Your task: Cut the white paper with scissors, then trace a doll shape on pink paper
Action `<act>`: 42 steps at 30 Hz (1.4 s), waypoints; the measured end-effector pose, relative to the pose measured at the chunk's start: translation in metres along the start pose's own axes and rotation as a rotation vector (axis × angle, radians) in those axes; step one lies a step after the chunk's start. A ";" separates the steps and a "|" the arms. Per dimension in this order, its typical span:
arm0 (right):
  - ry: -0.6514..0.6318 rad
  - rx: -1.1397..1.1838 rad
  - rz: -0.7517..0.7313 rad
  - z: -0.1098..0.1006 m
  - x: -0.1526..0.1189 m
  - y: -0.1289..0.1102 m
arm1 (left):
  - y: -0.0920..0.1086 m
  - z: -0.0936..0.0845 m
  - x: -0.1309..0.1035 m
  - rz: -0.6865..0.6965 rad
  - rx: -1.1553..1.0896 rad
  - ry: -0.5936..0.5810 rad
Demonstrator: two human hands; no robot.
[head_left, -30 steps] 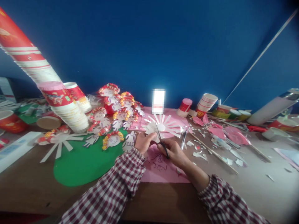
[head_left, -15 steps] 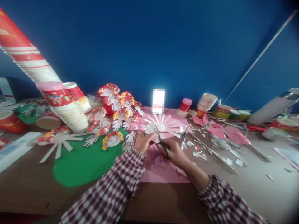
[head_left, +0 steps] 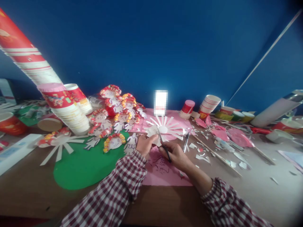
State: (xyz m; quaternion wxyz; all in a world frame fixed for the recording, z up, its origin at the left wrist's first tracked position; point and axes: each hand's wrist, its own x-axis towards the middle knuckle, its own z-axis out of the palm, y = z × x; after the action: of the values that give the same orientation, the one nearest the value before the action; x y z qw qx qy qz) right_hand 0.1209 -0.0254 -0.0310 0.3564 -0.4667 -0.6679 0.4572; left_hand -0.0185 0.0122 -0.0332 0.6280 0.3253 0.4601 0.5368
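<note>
The left hand [head_left: 145, 144] pinched a white paper shape [head_left: 151, 130] just above the pink sheet [head_left: 163, 171]. The right hand [head_left: 176, 155] had its fingers curled tight around scissors [head_left: 163, 145], whose blades touched the shape. A pen [head_left: 186, 141] lay right of the sheet.

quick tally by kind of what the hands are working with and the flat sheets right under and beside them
scissors, in the right hand: 1
white paper cutout, in the left hand: 1
pink paper sheet under the hands: 1
green paper sheet to the left: 1
pen beside the right hand: 1
total: 5
</note>
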 end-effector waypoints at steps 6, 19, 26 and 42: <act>0.000 0.000 -0.002 0.000 0.000 -0.001 | 0.001 0.001 -0.001 -0.015 -0.015 -0.022; 0.004 -0.017 -0.008 -0.001 0.000 0.002 | -0.007 -0.008 0.008 0.025 0.004 -0.084; -0.003 0.006 -0.002 -0.001 0.000 0.000 | 0.002 -0.002 0.001 -0.008 -0.052 -0.068; 0.005 -0.025 -0.006 -0.001 -0.001 0.000 | 0.005 -0.001 -0.001 -0.053 -0.040 -0.087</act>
State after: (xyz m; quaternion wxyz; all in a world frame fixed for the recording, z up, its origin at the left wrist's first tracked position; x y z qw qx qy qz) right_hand 0.1219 -0.0264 -0.0310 0.3535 -0.4702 -0.6742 0.4466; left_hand -0.0217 0.0124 -0.0289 0.6677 0.3235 0.4298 0.5146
